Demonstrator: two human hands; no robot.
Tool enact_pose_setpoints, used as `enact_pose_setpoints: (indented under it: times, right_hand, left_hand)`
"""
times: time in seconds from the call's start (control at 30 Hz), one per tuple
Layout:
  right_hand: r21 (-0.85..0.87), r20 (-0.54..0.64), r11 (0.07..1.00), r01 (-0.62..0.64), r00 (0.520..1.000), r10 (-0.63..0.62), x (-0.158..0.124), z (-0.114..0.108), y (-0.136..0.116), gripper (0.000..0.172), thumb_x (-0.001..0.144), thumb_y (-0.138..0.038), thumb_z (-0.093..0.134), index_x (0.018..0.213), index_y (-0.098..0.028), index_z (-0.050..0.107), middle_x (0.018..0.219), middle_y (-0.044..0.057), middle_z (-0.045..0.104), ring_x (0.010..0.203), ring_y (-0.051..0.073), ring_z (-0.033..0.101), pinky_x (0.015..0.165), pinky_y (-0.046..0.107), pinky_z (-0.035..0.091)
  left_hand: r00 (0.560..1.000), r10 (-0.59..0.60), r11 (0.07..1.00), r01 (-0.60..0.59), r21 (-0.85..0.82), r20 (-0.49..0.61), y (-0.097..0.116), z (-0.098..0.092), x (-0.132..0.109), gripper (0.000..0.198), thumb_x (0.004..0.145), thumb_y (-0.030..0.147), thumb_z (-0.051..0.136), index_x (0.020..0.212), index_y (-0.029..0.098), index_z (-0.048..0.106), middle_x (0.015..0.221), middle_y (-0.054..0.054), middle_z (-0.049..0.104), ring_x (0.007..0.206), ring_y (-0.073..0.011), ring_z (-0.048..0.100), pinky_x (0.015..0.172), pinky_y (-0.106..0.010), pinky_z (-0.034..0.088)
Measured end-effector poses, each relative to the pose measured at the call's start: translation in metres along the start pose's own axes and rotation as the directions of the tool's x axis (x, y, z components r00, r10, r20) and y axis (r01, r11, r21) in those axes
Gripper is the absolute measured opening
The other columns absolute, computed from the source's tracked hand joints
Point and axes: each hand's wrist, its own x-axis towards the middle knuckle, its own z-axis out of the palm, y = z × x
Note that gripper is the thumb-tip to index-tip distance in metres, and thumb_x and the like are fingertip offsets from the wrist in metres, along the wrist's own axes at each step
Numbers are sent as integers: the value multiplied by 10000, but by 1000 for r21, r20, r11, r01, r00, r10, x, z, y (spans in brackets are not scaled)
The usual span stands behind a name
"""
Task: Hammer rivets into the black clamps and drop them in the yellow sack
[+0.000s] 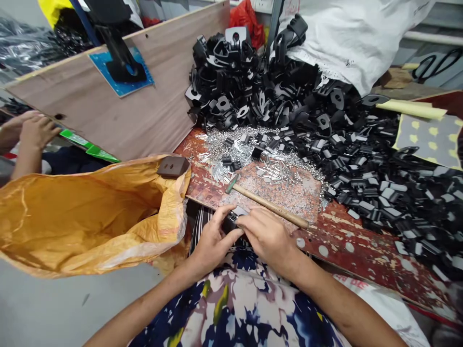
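Note:
A small black plastic part (236,212) with a light grey face is pinched between my two hands, just off the table's front edge. My left hand (216,236) closes thumb and fingers on its left side. From the right, the fingers of my right hand (265,233) press on the same part; whether they also hold a pin is hidden. Right beyond my hands lies a hammer (271,201) with a wooden handle and a green head, resting on a speckled stone slab (307,193). Loose metal pins (275,172) are heaped behind it.
Black plastic clips (249,91) pile up at the back, and small black parts (376,188) cover the right side. An open yellow sack (90,217) stands left, a brown block (173,166) on its rim. Behind a wooden board (159,86), another person's hands (34,130) show.

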Motion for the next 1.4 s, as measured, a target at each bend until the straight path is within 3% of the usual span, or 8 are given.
enact_pose_setpoints:
  times: [0.1, 0.3, 0.43, 0.6, 0.97, 1.07, 1.27, 1.4]
  right_hand:
    - [-136, 83, 982, -133, 986, 145, 1, -3, 30, 266, 985, -298, 622, 1230, -194, 634, 1009, 85, 683, 920, 231, 621, 806, 396, 544]
    - [-587, 162, 795, -150, 941, 298, -13, -2, 75, 123, 952, -293, 625, 907, -183, 596, 913, 105, 643, 826, 249, 606, 676, 346, 456]
    - [-541, 157, 805, -244, 910, 383, -22, -15, 60, 179, 991, -282, 516, 1123, -203, 607, 670, -3, 605, 535, 179, 537, 499, 298, 347]
    - [-354, 8, 929, -110, 993, 120, -25, -32, 36, 564, 1017, -191, 473, 1565, -299, 395, 890, 43, 685, 659, 170, 614, 590, 310, 472]
    - [-331, 2, 939, -96, 995, 103, -35, -11, 36, 624, 1014, -162, 491, 1611, -269, 346, 790, 23, 628, 594, 150, 551, 542, 291, 446]
    - [-311, 128, 945, -105, 980, 151, -34, -10, 36, 554, 1018, -162, 459, 1560, -272, 442, 783, 20, 650, 588, 153, 568, 534, 293, 459]
    - [-269, 200, 943, -196, 946, 254, -26, -8, 47, 428, 1030, -213, 461, 1448, -212, 556, 1014, 88, 720, 806, 196, 664, 697, 342, 556]
    - [-438, 155, 880, -185, 948, 277, -22, -17, 61, 309, 998, -199, 531, 1269, -171, 675, 1033, 119, 694, 898, 244, 641, 771, 397, 544]
  left_hand:
    - [998, 15, 976, -1, 216, -66, -3, -25, 1, 368, 943, 386, 654, 1274, 232, 692, 1159, -74, 729, 1164, -271, 629, 1009, -346, 463]
    - [987, -36, 974, 70, 217, -157, -24, -40, 30, 397, 972, 501, 524, 1081, 191, 747, 781, -19, 649, 755, -208, 591, 713, -281, 458]
    - [978, 43, 955, 19, 295, -203, -36, -30, 47, 378, 951, 487, 508, 772, 195, 669, 653, 20, 539, 637, -168, 499, 647, -271, 382]
    - [970, 53, 953, 23, 302, -239, -47, -32, 51, 398, 959, 484, 500, 666, 216, 528, 609, 35, 473, 603, -155, 464, 623, -271, 350]
    - [967, 76, 952, 2, 307, -243, -48, -34, 52, 385, 985, 450, 481, 679, 217, 511, 627, 32, 471, 599, -156, 477, 617, -270, 363]
    - [969, 78, 954, -4, 301, -233, -48, -34, 52, 388, 987, 451, 481, 674, 223, 490, 629, 31, 469, 611, -160, 474, 619, -271, 367]
    - [985, 127, 931, -78, 356, -118, -7, -34, 35, 294, 1009, 416, 462, 904, 225, 659, 780, -4, 640, 726, -193, 591, 694, -280, 442]
    - [866, 431, 694, -139, 706, -253, 42, -80, 8, 218, 938, 389, 577, 1070, 277, 709, 965, -32, 735, 851, -251, 647, 810, -352, 480]
